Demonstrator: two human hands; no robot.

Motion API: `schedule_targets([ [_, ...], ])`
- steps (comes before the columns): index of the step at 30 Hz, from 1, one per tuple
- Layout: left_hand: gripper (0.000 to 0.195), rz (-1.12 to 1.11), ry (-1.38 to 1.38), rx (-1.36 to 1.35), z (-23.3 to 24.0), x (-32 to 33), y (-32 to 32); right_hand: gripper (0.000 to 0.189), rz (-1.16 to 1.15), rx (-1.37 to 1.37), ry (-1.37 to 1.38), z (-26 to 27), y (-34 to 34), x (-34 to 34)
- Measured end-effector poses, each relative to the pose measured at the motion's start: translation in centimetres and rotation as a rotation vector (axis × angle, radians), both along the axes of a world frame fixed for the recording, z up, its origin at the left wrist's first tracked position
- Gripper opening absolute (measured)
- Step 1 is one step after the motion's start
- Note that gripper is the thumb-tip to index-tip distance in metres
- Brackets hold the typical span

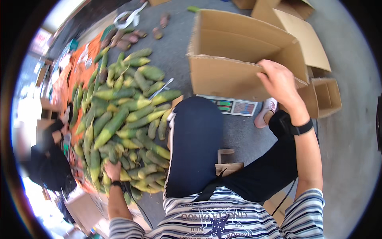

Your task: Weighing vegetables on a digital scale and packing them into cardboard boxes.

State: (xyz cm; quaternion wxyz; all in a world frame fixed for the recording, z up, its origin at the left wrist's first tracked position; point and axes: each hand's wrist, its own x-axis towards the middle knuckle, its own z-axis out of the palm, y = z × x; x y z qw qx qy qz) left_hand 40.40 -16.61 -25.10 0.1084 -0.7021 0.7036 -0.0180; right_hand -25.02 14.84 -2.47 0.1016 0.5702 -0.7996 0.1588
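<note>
A large open cardboard box (226, 74) stands on a digital scale (235, 107), whose display and keypad show below it. My right hand (279, 83) grips the box's near rim towards its right end, the thumb outside and the fingers over the edge. At the left lies a heap of long green-and-yellow vegetables (112, 127). My left hand (112, 171) reaches into the lower part of this heap, touching a green vegetable (112, 156). Its fingertips are hidden, so a firm hold cannot be made out.
A dark apron or cloth (197, 146) covers my left knee, between heap and scale. Reddish-brown vegetables (125, 41) lie at the far left. More cardboard boxes (326, 97) stand right. Another person (49, 164) is at the left edge. An orange sheet (82, 67) lies under part of the heap.
</note>
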Motion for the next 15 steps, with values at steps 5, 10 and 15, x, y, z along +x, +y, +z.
schedule_targets([
  [5,0.072,-0.395,0.301,-0.010,3.3,-6.9,4.8,0.021,0.034,-0.083,0.018,-0.7,0.0,-0.6],
  [10,0.056,-0.701,0.827,-0.270,15.7,-22.0,3.5,0.018,0.019,-0.070,-0.015,-0.6,0.8,-0.8],
  [15,0.048,-0.871,1.551,-0.367,28.5,-37.4,5.7,0.016,-0.012,-0.071,-0.016,-0.8,0.4,-0.1],
])
